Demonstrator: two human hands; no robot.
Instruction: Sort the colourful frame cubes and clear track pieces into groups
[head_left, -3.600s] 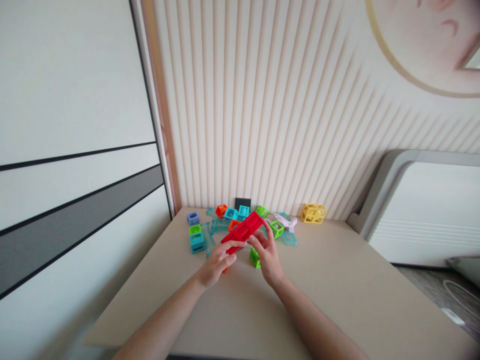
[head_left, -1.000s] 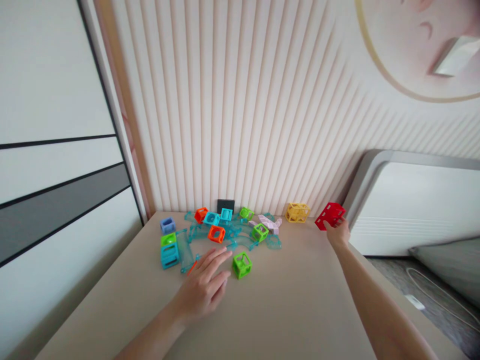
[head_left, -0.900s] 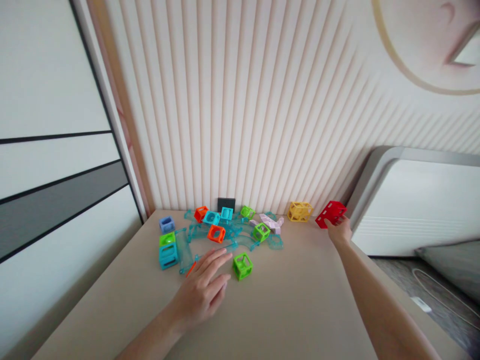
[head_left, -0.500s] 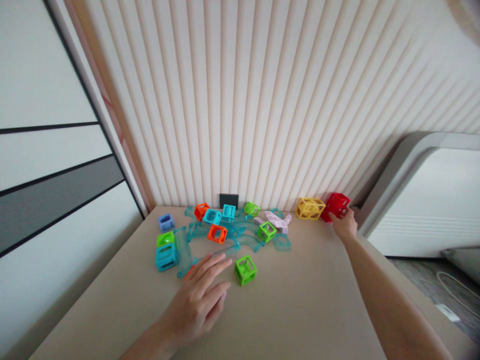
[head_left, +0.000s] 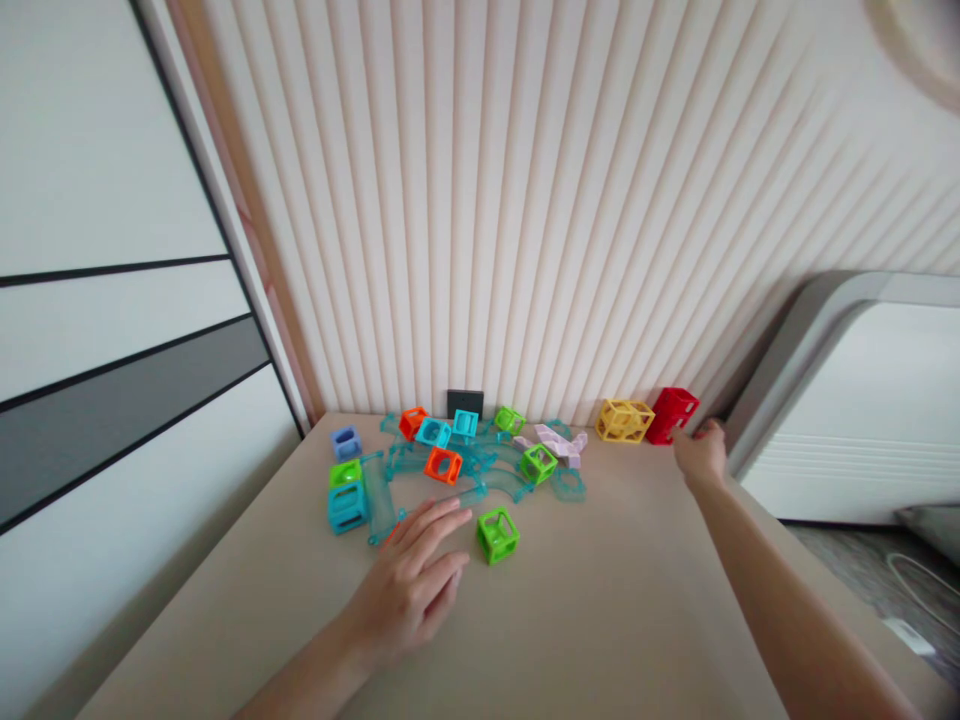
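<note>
My right hand is beside the red block at the back right, its fingers apart and nothing seen between them. Left of the red block stands a yellow frame block, close to the wall. My left hand hovers or rests low over the table with its fingers spread, holding nothing. Under its fingertips an orange piece is mostly hidden. A green cube sits just to the right of these fingers. Clear teal track pieces lie beyond them.
Orange, blue and green cubes lie among the track pieces, with a pale purple piece. Blue and green blocks stand at the left. A ribbed wall backs the table; a grey-white panel is at the right.
My right hand has come away from the red block, which stands by the wall, and its fingers have opened. The whole view has shifted slightly; my left hand keeps its spread pose.
</note>
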